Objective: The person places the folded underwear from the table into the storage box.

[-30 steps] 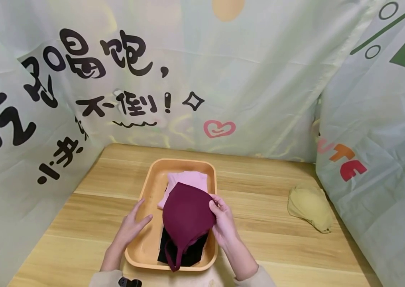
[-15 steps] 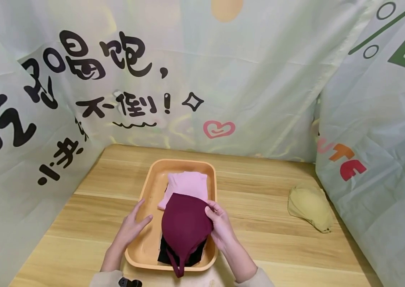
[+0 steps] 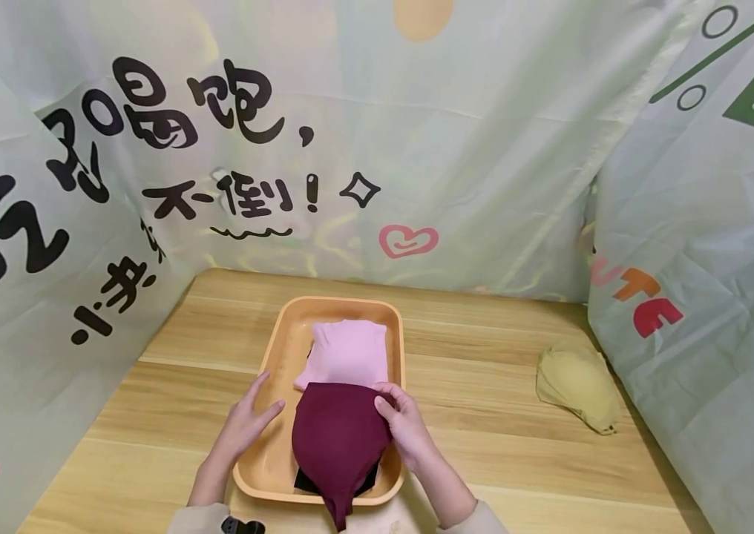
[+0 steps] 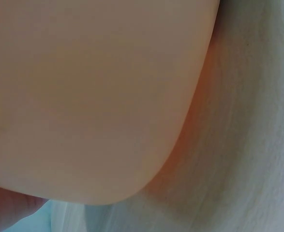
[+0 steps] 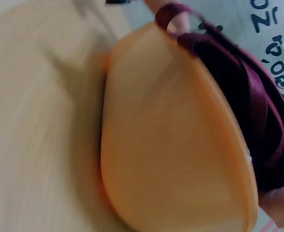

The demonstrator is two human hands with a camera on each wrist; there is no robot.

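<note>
A folded burgundy bra [image 3: 340, 426] lies over the near half of an orange tray [image 3: 272, 463], its narrow strap end hanging past the front rim. At the bra's upper right edge, my right hand [image 3: 409, 429] pinches it between thumb and fingers. My left hand [image 3: 250, 419] has its thumb and fingers spread at the tray's left rim, holding nothing. Beneath the bra shows some black fabric [image 3: 305, 482]. A folded pink garment [image 3: 350, 352] lies in the far half. In the right wrist view the burgundy bra [image 5: 258, 101] appears above the tray's side wall [image 5: 171, 135].
A yellow-green bra-like garment [image 3: 577, 384] lies at the right of the wooden table [image 3: 484, 415]. Printed cloth curtains [image 3: 484, 170] enclose the table at the back and both sides. The left wrist view is mostly filled by the tray's outer wall [image 4: 93, 106].
The right hand has drawn the burgundy bra towards me and slightly left, uncovering more of the pink garment and covering more of the black fabric. The left hand stays where it was.
</note>
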